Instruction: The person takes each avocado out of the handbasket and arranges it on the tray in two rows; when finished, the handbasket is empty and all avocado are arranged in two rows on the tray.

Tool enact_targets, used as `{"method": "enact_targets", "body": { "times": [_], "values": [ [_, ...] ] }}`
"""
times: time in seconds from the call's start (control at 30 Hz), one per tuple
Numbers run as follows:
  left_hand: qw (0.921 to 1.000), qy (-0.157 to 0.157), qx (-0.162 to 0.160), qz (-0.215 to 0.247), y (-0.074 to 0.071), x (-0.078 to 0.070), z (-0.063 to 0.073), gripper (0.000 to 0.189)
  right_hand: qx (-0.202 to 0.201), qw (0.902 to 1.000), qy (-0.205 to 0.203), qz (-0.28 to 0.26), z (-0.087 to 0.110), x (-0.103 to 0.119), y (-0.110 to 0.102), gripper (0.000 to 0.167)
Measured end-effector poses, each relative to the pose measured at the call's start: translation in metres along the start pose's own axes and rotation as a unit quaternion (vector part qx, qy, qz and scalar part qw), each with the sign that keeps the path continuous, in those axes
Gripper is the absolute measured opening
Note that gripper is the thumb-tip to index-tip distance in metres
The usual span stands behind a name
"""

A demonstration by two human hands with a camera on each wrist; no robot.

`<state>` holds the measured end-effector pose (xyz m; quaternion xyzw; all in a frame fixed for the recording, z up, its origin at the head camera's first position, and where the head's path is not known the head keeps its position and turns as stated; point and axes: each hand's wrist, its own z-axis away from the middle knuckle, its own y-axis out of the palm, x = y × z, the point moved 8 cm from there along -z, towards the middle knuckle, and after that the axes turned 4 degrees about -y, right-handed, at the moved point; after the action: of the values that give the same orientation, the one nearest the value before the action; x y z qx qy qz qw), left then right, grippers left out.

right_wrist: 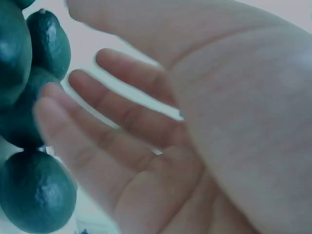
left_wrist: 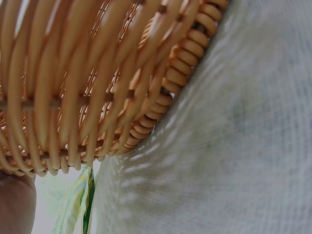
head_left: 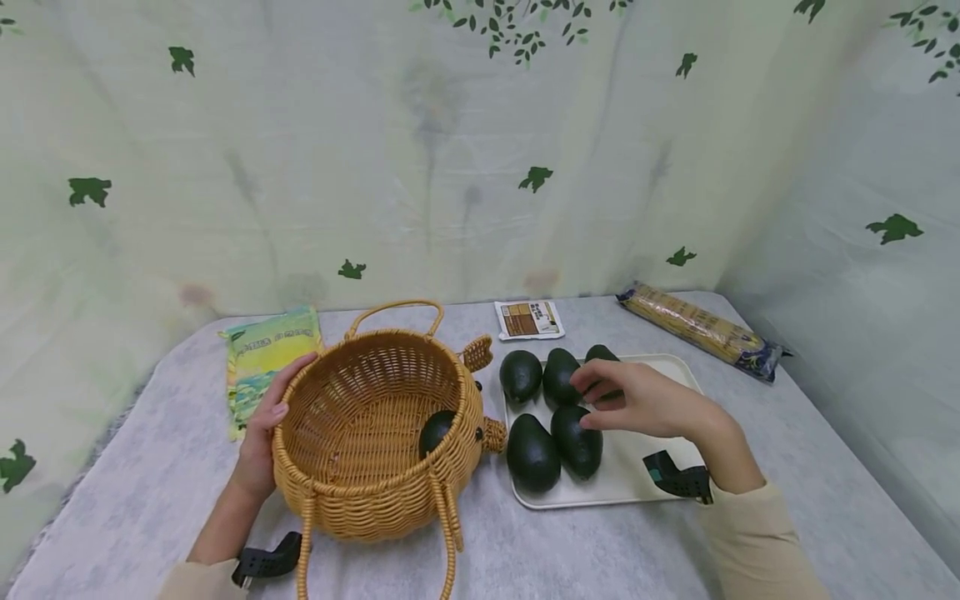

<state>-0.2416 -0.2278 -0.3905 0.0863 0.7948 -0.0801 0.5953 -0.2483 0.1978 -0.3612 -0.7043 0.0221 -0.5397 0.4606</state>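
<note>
My left hand [head_left: 258, 442] holds the left rim of a wicker basket [head_left: 375, 508], thumb at the rim and fingers along its side. The basket is shaped like an animal, with a snout, ears and handles, and one dark green avocado [head_left: 437, 433] lies inside. In the left wrist view, the basket's woven side [left_wrist: 73, 97] hides most of that hand. Over a white tray [head_left: 637, 492] of several avocados [head_left: 533, 454], my right hand [head_left: 648, 400] reaches with spread, loosely bent fingers. Its fingertips are right by the front middle avocado [head_left: 577, 446]; the palm holds nothing in the right wrist view.
Behind the basket on the left lies a yellow-green packet [head_left: 262, 342]. A small white and brown packet [head_left: 529, 320] sits at the table's back, and a long yellow-and-blue package [head_left: 697, 329] lies at the back right. A leaf-patterned curtain [head_left: 450, 208] borders the table.
</note>
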Motion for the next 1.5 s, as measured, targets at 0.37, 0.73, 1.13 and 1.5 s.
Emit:
{"method": "enact_targets", "body": {
  "times": [0.37, 0.73, 1.13, 1.5],
  "values": [
    [0.9997, 0.013, 0.021, 0.007, 0.004, 0.003, -0.001, 0.063, -0.066, 0.9968, -0.044, -0.012, -0.012, 0.023, 0.004, 0.042],
    [0.9989, 0.033, 0.033, 0.011, 0.002, 0.0, 0.001, 0.063, -0.072, 0.9935, -0.085, -0.021, -0.031, 0.054, 0.005, 0.042],
    [0.9993, 0.027, 0.025, 0.002, 0.0, -0.001, 0.002, 0.062, -0.056, 0.9904, -0.126, 0.009, -0.053, 0.091, 0.008, 0.04],
    [0.9991, 0.03, 0.028, 0.002, 0.001, -0.002, 0.001, 0.062, -0.028, 0.983, -0.181, -0.01, -0.07, 0.128, 0.013, 0.037]
  ]
}}
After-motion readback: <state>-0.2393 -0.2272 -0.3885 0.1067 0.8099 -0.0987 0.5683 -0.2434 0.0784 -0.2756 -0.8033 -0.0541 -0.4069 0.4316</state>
